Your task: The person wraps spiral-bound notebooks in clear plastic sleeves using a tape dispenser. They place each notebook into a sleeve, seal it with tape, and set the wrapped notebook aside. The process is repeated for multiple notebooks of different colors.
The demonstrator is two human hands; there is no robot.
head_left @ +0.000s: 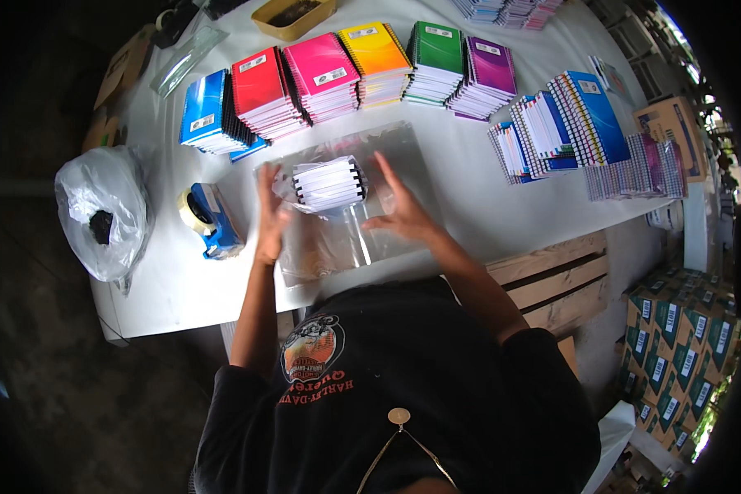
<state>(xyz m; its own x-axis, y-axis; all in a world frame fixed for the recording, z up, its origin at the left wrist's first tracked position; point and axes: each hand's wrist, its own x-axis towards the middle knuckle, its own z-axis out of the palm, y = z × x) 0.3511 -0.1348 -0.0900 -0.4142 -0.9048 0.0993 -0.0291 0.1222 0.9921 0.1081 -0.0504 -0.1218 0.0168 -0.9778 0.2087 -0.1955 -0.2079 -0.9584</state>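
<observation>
In front of me a small stack of spiral notebooks point(329, 184) stands on edge, white pages and black bindings showing, with clear plastic around it. Beneath it, flat clear plastic bags point(317, 255) lie on the table. My left hand point(272, 216) is beside the stack's left end, fingers apart. On the other side my right hand point(399, 206) is held with thumb and fingers spread. Neither hand clearly grips anything; whether the left fingertips touch the plastic I cannot tell. A blue tape dispenser point(216, 221) with a roll of clear tape sits left of my left hand.
Behind stand stacks of blue point(206, 111), red point(259, 82), pink point(321, 67), yellow point(375, 51), green point(436, 53) and purple notebooks point(489, 66). More blue notebooks point(593, 123) are at the right. A plastic bag point(99, 181) hangs at the left edge. A yellowish tray point(263, 26) is at the back.
</observation>
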